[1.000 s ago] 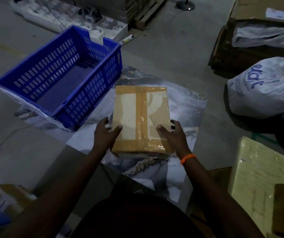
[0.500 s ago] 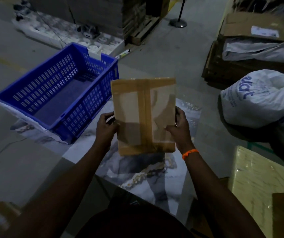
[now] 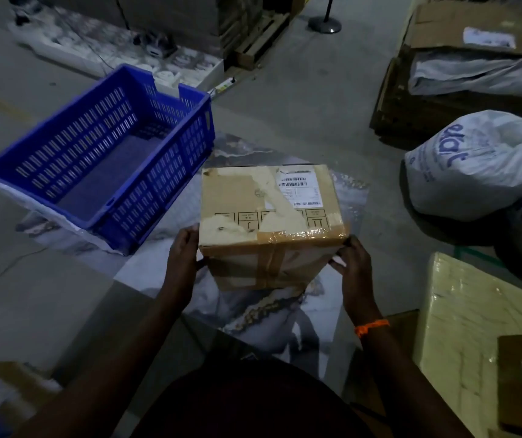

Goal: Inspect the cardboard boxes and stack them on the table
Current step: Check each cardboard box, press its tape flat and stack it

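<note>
Looking down, you have the marble-patterned table (image 3: 288, 314) spread out beneath your arms, dim under poor light. At its far-left end sits a blue crate (image 3: 101, 153) with slotted walls, its near corner close to the box but not touching it. Off to your right, a white sack (image 3: 474, 165) with blue lettering lies on the floor. A yellow wrapped block (image 3: 474, 327) stands nearer you on the same side.

Between your hands, over the middle of the table, is the cardboard box (image 3: 269, 222). It is tipped so its broad labelled face looks up at you. You cannot tell from this angle whether its lower edge touches the table or hangs just above it. Brown tape (image 3: 273, 257) runs across the near face, and pale torn patches scar the top.

Your left hand (image 3: 183, 257) clasps the box's left side, with the fingers curled up onto the edge and the thumb on the near face. Your right hand (image 3: 352, 263) grips the near-right corner, with the fingertips bent and pressed against the cardboard. A white shipping label (image 3: 299, 191) with barcodes sits on the top face toward the far right. An orange band (image 3: 371, 327) circles your right wrist.
</note>
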The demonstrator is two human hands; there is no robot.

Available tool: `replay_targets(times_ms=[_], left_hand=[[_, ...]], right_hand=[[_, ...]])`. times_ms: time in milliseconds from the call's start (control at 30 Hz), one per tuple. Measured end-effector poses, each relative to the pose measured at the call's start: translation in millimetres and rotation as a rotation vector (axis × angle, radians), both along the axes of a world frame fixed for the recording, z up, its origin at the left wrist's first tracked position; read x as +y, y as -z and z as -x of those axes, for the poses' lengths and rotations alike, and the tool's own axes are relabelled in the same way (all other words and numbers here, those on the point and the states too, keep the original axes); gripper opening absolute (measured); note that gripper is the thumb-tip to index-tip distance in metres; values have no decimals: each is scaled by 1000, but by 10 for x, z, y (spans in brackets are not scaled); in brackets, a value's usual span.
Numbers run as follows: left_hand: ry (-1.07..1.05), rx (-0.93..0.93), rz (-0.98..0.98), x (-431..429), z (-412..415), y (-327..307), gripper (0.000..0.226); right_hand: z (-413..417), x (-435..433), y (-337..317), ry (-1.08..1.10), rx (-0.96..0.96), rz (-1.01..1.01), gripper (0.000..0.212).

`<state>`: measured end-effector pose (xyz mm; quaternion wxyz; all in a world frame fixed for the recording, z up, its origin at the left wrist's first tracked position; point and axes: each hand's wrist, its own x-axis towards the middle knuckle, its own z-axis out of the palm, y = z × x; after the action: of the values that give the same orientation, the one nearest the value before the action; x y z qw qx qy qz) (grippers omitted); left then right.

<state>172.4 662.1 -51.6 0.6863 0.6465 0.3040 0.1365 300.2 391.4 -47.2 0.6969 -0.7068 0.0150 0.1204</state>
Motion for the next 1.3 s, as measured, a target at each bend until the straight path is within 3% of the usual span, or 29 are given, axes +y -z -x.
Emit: replay_targets(times_ms=[67, 133, 233, 300, 367, 433, 533, 867, 967, 1067, 1200, 1300], left_hand=[[-51, -38, -88, 7, -108, -205, 58], [-58, -102, -332, -14, -197, -445, 54], [168, -172, -802, -76, -308, -754, 51], [363, -58, -1147, -124, -426, -811, 57], [547, 132, -1318, -162, -542, -816, 70], [615, 234, -1373, -161, -617, -788, 76], [610, 247, -1420, -169, -623, -749, 74], [582, 226, -1407, -202, -709, -696, 73], [549, -19, -1385, -178, -611, -720, 61], [558, -317, -1394, -124, -459, -676, 44], [625, -353, -1477, -49, -307, -535, 48], [576, -408, -1559, -35, -233, -418, 41]], right_hand=[[-37, 46, -135, 7, -144, 54, 31], [-72, 83, -324, 3, -345, 180, 38], [-137, 215, -616, -126, -647, 434, 42], [-184, 392, -713, -287, -737, 644, 51], [-217, 545, -715, -429, -827, 904, 66], [-260, 617, -696, -508, -858, 1078, 76], [-276, 636, -655, -540, -877, 1178, 75], [-335, 653, -653, -593, -811, 1199, 77], [-280, 625, -638, -534, -897, 1131, 70], [-201, 536, -576, -526, -1064, 901, 53], [-85, 346, -446, -527, -1300, 833, 51], [25, 307, -341, -446, -1325, 859, 48]])
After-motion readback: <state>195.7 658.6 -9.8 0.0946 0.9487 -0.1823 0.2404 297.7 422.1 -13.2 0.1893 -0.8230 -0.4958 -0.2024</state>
